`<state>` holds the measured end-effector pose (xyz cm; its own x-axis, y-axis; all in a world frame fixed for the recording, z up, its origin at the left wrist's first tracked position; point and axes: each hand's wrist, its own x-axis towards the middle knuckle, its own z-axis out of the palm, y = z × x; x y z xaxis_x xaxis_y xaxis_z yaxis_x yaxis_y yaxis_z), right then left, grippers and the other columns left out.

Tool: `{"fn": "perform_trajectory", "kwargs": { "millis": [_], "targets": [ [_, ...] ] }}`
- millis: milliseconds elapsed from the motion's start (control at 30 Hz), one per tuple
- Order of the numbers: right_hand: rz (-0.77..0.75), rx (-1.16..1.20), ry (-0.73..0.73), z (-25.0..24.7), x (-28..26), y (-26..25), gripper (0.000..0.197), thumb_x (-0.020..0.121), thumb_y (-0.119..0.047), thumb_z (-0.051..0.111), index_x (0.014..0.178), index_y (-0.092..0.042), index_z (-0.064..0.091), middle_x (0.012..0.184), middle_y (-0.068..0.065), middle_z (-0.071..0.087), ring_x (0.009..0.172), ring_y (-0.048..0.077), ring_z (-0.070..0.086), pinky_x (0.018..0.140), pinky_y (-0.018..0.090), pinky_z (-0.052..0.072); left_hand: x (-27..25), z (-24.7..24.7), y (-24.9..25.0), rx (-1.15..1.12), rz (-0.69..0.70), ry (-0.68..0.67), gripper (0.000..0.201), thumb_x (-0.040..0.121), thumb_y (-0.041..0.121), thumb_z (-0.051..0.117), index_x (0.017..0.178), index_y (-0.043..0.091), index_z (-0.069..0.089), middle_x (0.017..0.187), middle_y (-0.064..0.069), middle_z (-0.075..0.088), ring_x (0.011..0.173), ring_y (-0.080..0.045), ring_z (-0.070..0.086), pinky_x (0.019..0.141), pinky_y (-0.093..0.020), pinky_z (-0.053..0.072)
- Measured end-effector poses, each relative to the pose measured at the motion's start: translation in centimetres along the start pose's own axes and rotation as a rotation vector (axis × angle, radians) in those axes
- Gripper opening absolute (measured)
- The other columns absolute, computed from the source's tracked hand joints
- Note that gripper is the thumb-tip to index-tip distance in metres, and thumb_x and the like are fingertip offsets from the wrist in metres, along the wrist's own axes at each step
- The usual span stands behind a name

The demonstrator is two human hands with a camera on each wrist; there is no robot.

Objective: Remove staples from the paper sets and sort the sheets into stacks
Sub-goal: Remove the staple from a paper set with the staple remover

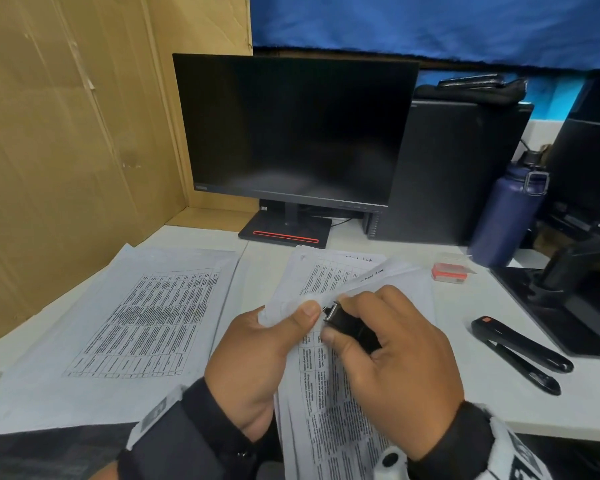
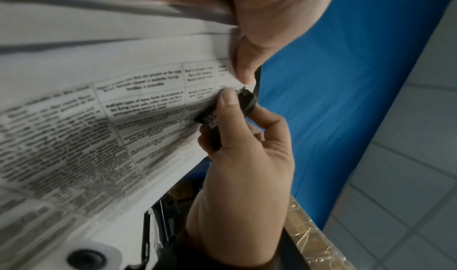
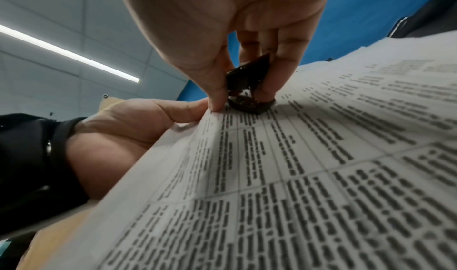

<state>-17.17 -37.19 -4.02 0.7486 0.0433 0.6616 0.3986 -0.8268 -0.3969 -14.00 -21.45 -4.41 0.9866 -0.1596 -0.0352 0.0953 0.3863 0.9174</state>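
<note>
My left hand (image 1: 274, 327) grips a stapled paper set (image 1: 329, 403) of printed tables near its corner, thumb on top, holding it lifted over the desk's front edge. My right hand (image 1: 371, 334) pinches a small black staple remover (image 1: 347, 323) between thumb and fingers, its metal tip at the corner beside the left thumb. The left wrist view shows the staple remover (image 2: 247, 98) tip meeting the paper set (image 2: 123, 108) under the left thumb. In the right wrist view the staple remover (image 3: 247, 90) presses on the paper set (image 3: 309, 166). The staple itself is hidden.
A stack of loose sheets (image 1: 129, 323) lies on the white desk (image 1: 465, 341) at left; more sheets (image 1: 326, 268) sit behind my hands. A black stapler (image 1: 520, 351) and a red staple box (image 1: 451, 271) lie at right. A monitor (image 1: 291, 133), computer tower and blue bottle (image 1: 506, 213) stand behind.
</note>
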Motion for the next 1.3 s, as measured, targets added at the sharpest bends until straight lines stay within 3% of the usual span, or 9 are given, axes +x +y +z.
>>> {"fn": "perform_trajectory", "kwargs": {
  "millis": [133,333,500,633,767,933,1067,1167,1300],
  "targets": [
    [0.027,0.052,-0.013,0.1,0.0,0.0,0.018,0.083,-0.048,0.064,0.095,-0.036,0.058,0.083,-0.014,0.053,0.073,0.009,0.053,0.056,0.034,0.05,-0.1,0.1,0.0,0.011,0.004,0.005,0.019,0.09,0.013,0.068,0.101,0.003,0.08,0.104,-0.026,0.077,0.097,-0.04,0.076,0.091,-0.048,0.059],
    [-0.019,-0.043,-0.02,-0.4,0.2,-0.5,0.014,0.082,-0.041,0.068,0.091,-0.032,0.062,0.081,-0.011,0.05,0.063,0.013,0.055,0.047,0.033,0.048,0.2,-0.2,0.1,-0.032,-0.108,-0.025,0.028,0.086,0.018,0.07,0.108,0.001,0.078,0.108,-0.028,0.075,0.096,-0.041,0.074,0.093,-0.053,0.059],
    [-0.009,-0.06,-0.009,0.0,-0.1,-0.6,0.015,0.082,-0.042,0.068,0.091,-0.033,0.061,0.08,-0.011,0.05,0.062,0.012,0.053,0.046,0.032,0.047,0.3,-0.6,0.3,-0.019,-0.12,-0.041,0.026,0.089,0.015,0.069,0.107,-0.002,0.077,0.102,-0.028,0.076,0.087,-0.04,0.075,0.085,-0.05,0.061],
    [0.127,0.15,-0.049,0.5,-0.2,0.0,0.018,0.082,-0.047,0.069,0.094,-0.037,0.06,0.082,-0.016,0.059,0.077,0.006,0.057,0.062,0.027,0.05,0.3,-0.7,0.1,0.031,-0.043,-0.021,0.023,0.083,0.016,0.073,0.099,0.002,0.08,0.101,-0.027,0.077,0.092,-0.041,0.076,0.087,-0.049,0.06],
    [0.319,0.496,-0.129,1.0,0.5,0.6,0.015,0.083,-0.035,0.08,0.093,-0.034,0.069,0.084,-0.009,0.071,0.077,0.012,0.069,0.072,0.038,0.058,0.6,-0.8,-0.3,0.019,-0.029,0.004,0.024,0.081,0.016,0.074,0.1,0.002,0.08,0.102,-0.027,0.076,0.093,-0.042,0.076,0.09,-0.051,0.058],
    [0.406,0.646,-0.201,1.2,0.9,1.0,0.011,0.085,-0.025,0.079,0.088,-0.033,0.072,0.077,-0.001,0.072,0.068,0.018,0.069,0.067,0.043,0.06,1.2,-1.3,-0.6,0.005,-0.064,0.021,0.027,0.086,0.014,0.072,0.107,-0.002,0.076,0.106,-0.03,0.075,0.097,-0.044,0.074,0.092,-0.053,0.057],
    [0.444,0.735,-0.223,1.3,1.1,1.4,0.011,0.088,-0.016,0.075,0.086,-0.027,0.076,0.07,-0.001,0.068,0.058,0.017,0.066,0.051,0.031,0.055,1.6,-1.5,-0.9,0.015,-0.089,0.026,0.03,0.084,0.017,0.073,0.109,0.0,0.077,0.109,-0.028,0.075,0.103,-0.044,0.073,0.1,-0.059,0.053],
    [0.455,0.738,-0.227,1.5,1.1,1.6,0.009,0.087,-0.017,0.077,0.084,-0.025,0.075,0.068,-0.002,0.068,0.054,0.012,0.065,0.049,0.023,0.051,1.8,-1.7,-1.1,0.02,-0.117,0.03,0.032,0.083,0.018,0.074,0.108,0.0,0.077,0.108,-0.028,0.075,0.101,-0.044,0.074,0.098,-0.057,0.054],
    [0.568,0.819,-0.28,2.3,1.3,2.2,0.004,0.091,-0.015,0.072,0.089,-0.018,0.075,0.069,0.004,0.066,0.051,0.023,0.064,0.044,0.028,0.049,2.2,-2.2,-1.5,-0.004,-0.183,0.004,0.038,0.087,0.017,0.073,0.116,-0.008,0.071,0.109,-0.035,0.072,0.095,-0.046,0.072,0.092,-0.056,0.056]
  ]
}}
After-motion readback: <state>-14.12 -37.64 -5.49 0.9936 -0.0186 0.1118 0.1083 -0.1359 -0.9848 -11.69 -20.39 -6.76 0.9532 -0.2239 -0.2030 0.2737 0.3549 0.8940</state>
